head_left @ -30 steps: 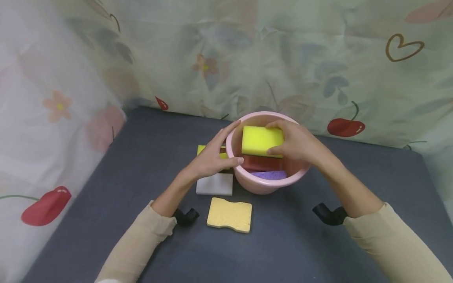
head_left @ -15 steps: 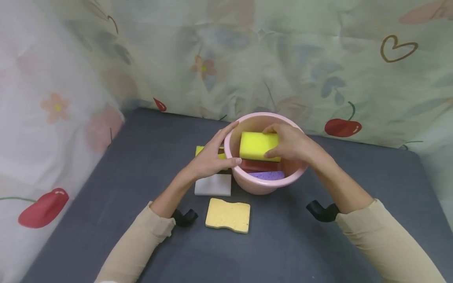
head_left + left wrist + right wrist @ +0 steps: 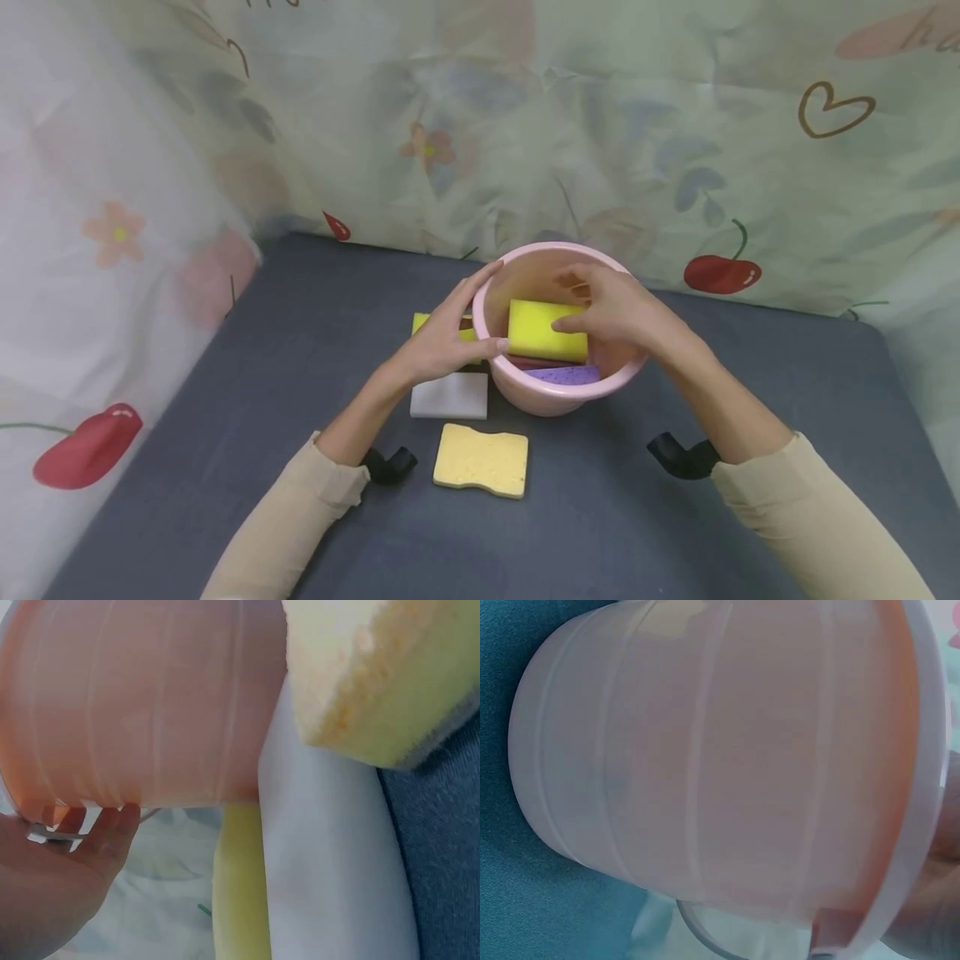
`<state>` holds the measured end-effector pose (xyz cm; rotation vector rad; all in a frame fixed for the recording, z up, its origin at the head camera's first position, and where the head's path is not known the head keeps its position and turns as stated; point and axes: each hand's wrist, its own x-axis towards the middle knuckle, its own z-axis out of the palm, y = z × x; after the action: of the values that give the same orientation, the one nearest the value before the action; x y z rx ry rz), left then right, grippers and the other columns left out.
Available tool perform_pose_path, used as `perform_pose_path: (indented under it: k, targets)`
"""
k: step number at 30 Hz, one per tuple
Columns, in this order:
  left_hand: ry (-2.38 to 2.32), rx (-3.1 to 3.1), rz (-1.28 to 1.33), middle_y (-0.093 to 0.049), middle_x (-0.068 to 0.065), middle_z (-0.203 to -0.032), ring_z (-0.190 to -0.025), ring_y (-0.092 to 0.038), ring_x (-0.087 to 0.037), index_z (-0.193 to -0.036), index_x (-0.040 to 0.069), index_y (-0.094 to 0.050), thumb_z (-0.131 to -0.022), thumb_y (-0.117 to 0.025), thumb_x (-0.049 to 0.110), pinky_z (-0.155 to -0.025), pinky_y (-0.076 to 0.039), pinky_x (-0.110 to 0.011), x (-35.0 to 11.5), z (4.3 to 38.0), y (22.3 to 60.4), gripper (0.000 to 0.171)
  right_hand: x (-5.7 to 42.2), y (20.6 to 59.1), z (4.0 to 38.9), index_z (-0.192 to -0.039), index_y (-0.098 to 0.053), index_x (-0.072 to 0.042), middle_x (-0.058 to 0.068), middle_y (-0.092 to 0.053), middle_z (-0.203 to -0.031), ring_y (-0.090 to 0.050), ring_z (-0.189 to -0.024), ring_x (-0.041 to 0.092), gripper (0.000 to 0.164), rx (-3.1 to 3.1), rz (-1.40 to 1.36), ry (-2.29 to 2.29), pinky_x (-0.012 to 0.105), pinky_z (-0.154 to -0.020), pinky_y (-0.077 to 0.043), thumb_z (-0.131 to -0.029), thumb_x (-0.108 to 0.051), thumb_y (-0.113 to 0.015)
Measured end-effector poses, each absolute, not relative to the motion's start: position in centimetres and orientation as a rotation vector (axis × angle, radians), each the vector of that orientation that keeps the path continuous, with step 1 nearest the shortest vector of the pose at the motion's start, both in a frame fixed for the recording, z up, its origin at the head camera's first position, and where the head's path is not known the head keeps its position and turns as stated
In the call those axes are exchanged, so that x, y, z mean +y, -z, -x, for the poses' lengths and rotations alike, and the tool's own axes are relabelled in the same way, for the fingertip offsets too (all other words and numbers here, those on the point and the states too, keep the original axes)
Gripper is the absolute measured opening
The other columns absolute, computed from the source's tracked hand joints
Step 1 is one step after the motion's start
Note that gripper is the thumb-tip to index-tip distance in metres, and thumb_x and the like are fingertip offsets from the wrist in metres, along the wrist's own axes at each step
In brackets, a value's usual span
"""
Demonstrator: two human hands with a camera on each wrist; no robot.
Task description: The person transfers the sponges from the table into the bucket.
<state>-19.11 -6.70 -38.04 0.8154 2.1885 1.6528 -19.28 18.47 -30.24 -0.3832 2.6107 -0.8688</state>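
A pink bucket [image 3: 540,400] stands on the dark table. My left hand [image 3: 438,342] holds its left side, thumb at the front of the rim and fingers toward the back. In the left wrist view, fingers [image 3: 112,836] of that hand lie against the bucket's outer wall. Over the bucket's mouth, my right hand [image 3: 618,308] has its thumb and fingers spread apart. A yellow scouring sponge [image 3: 543,333] lies inside, with the right thumb overlapping it. Toward the front of the bucket, a purple sponge [image 3: 566,376] shows, and a strip of something reddish is mostly covered.
Left of the bucket lie a white sponge block [image 3: 448,396] and a partly hidden yellow sponge [image 3: 420,322]. A pale yellow sponge with notched sides [image 3: 482,461] lies in front. Behind the table [image 3: 585,533] hangs a patterned curtain [image 3: 600,150].
The yellow scouring sponge has gone lower into the bucket, and the right fingers have come away from it. The left hand keeps its place on the bucket.
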Motion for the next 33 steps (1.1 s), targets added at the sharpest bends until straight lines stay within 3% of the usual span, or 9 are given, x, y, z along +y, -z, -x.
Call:
perform_pose_path:
  k: [9, 17, 20, 22, 26, 29, 33]
  targets:
    - [-1.678, 2.213, -0.829, -0.026, -0.003, -0.156, -0.133, -0.044, -0.022, -0.159, 0.036, -0.017, -0.079, -0.074, 0.061, -0.105, -0.044, -0.043, -7.1, 19.1, 38.4, 0.102, 19.5, 29.2, 17.9, -0.145, -0.045, -0.003, 0.017, -0.049, -0.144, -0.047, -0.132, 0.036, 0.066, 2.564, 0.314, 1.116, 0.053, -0.106, -0.041, -0.088, -0.015, -0.075]
    - [-1.643, 2.282, -0.837, -0.034, 0.0, -0.156, -0.13, -0.05, -0.025, -0.16, 0.029, -0.02, -0.076, -0.07, 0.07, -0.104, -0.045, -0.042, -8.4, 19.3, 38.9, 0.106, 22.0, 28.7, 16.4, -0.144, -0.047, -0.008, 0.011, -0.051, -0.143, -0.05, -0.13, 0.031, 0.061, 2.58, 0.312, 1.289, 0.051, -0.105, -0.043, -0.091, -0.021, -0.075]
    - [-1.633, 2.317, -0.813, -0.039, 0.0, -0.154, -0.13, -0.05, -0.025, -0.158, 0.026, -0.027, -0.082, -0.073, 0.059, -0.105, -0.044, -0.044, -9.4, 19.3, 39.2, 0.095, 22.8, 28.7, 15.7, -0.143, -0.05, -0.011, 0.008, -0.053, -0.141, -0.052, -0.129, 0.028, 0.06, 2.617, 0.285, 1.336, 0.048, -0.104, -0.045, -0.09, -0.022, -0.076]
    - [-1.626, 2.341, -0.79, -0.042, 0.0, -0.152, -0.131, -0.049, -0.025, -0.156, 0.024, -0.033, -0.086, -0.077, 0.043, -0.105, -0.043, -0.045, -9.9, 19.4, 39.4, 0.085, 23.4, 28.6, 15.2, -0.142, -0.051, -0.012, 0.006, -0.054, -0.14, -0.053, -0.128, 0.026, 0.058, 2.636, 0.27, 1.368, 0.045, -0.103, -0.046, -0.09, -0.02, -0.076]
    - [-1.592, 2.431, -0.753, -0.047, -0.004, -0.149, -0.133, -0.046, -0.026, -0.151, 0.017, -0.043, -0.087, -0.079, 0.015, -0.107, -0.042, -0.047, -11.0, 19.6, 40.0, 0.074, 24.4, 28.7, 14.6, -0.141, -0.054, -0.014, 0.004, -0.055, -0.137, -0.055, -0.127, 0.024, 0.054, 2.653, 0.249, 1.434, 0.029, -0.1, -0.048, -0.091, -0.018, -0.074]
    - [-1.581, 2.495, -0.733, -0.048, -0.009, -0.148, -0.136, -0.044, -0.028, -0.147, 0.01, -0.048, -0.085, -0.079, 0.009, -0.107, -0.041, -0.051, -12.0, 19.8, 40.6, 0.07, 25.0, 29.0, 14.2, -0.14, -0.054, -0.014, 0.003, -0.056, -0.135, -0.057, -0.123, 0.023, 0.052, 2.667, 0.233, 1.469, 0.017, -0.093, -0.049, -0.091, -0.018, -0.074]
    - [-1.558, 2.541, -0.715, -0.049, -0.01, -0.146, -0.136, -0.044, -0.027, -0.145, 0.008, -0.051, -0.084, -0.081, 0.01, -0.107, -0.04, -0.052, -13.3, 19.9, 41.2, 0.068, 25.7, 29.6, 13.7, -0.14, -0.054, -0.012, 0.006, -0.054, -0.136, -0.061, -0.117, 0.02, 0.053, 2.68, 0.201, 1.502, 0.014, -0.088, -0.049, -0.092, -0.016, -0.073]
